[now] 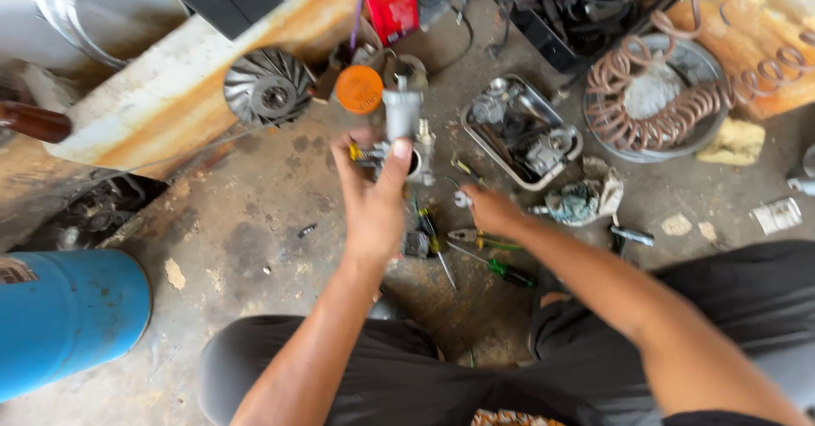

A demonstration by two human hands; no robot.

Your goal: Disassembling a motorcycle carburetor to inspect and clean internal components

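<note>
Clamped around the grey cast-metal carburettor body [399, 133], the grip of the left hand [373, 197] has the thumb laid up one side and the fingers wrapped behind, holding the part up off the stained concrete floor [255, 222] in front of the seated person. Its upright metal neck pokes clear above the thumb. The right hand [488, 209] is low and to the side, fingertips pinched together on a small pale metal piece [461, 198], just above the green-handled screwdrivers [501, 269] lying on the floor.

To my eye the carburettor looks solid and rather heavy for its size, rigid, and probably oily, so it could slip; the blocky middle is the safe place to hold, not the thin neck or brass fittings.

Nearby sit a dented steel tray of parts [518, 129], a round orange cap [359, 89], a dark finned fan wheel [270, 86] and a coiled copper-coloured hose [662, 95].
</note>
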